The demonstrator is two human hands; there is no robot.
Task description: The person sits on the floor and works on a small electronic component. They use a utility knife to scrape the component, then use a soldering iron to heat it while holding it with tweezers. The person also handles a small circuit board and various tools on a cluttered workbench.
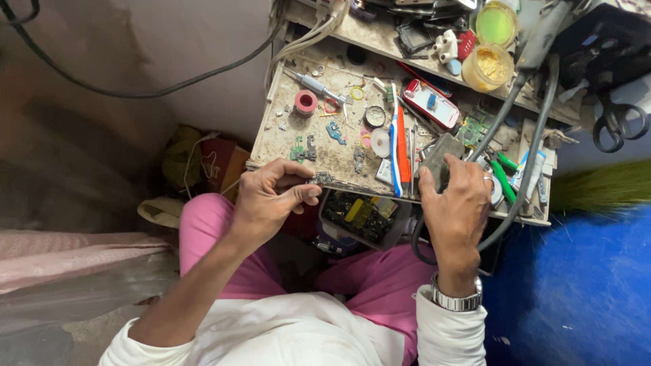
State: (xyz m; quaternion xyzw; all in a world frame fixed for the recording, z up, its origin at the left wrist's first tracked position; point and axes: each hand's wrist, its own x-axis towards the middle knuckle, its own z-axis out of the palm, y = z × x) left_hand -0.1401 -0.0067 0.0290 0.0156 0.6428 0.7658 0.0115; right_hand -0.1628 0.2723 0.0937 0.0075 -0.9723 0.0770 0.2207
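My left hand (271, 196) pinches a small dark circuit part (321, 178) between thumb and fingers at the near edge of a cluttered workbench (325, 152). My right hand (458, 203), with a ring and a metal wristwatch, rests on a grey flat block (441, 154) on the bench, fingers curled over it. A blue-and-white toothbrush (394, 146) and an orange-handled tool (403, 152) lie between the two hands. Below the bench edge hangs an open tray of dark components (359, 215) above my pink-trousered lap.
On the bench lie a red tape roll (306, 103), a red-and-white phone (432, 104), small green boards, tweezers and screws. Two yellow-green tubs (495, 27) stand on the back shelf. Grey cables (515, 115) run down the right side; scissors (617, 122) hang far right.
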